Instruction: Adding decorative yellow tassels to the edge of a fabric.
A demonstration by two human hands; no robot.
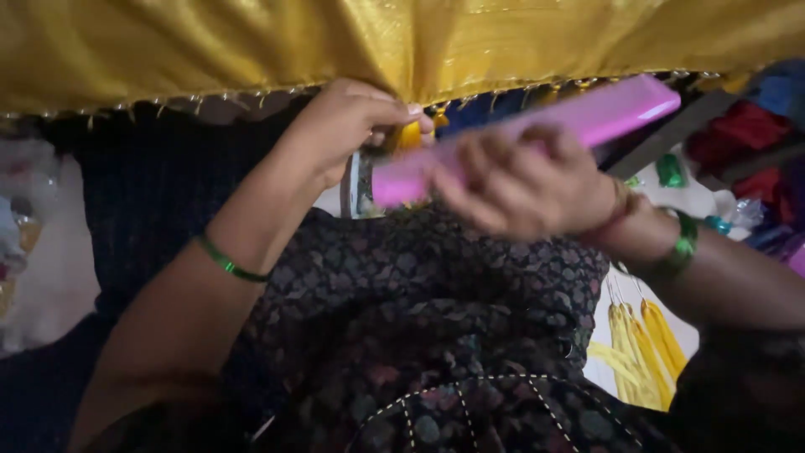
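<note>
A shiny yellow cloth (251, 42) with a beaded lower edge hangs across the top of the view. My left hand (348, 126) pinches its gathered edge, where a yellow tassel (409, 134) hangs. My right hand (520, 184), blurred, grips a long pink comb-like bar (587, 117) that slants up to the right just under the cloth edge. Green bangles sit on both wrists. My dark patterned garment (419, 335) fills the lower middle.
Several finished yellow tassels (641, 352) lie on a white sheet at lower right. Red and blue cloth pieces (755, 143) and small green items are piled at the right. A pale bag (42, 252) lies at the left.
</note>
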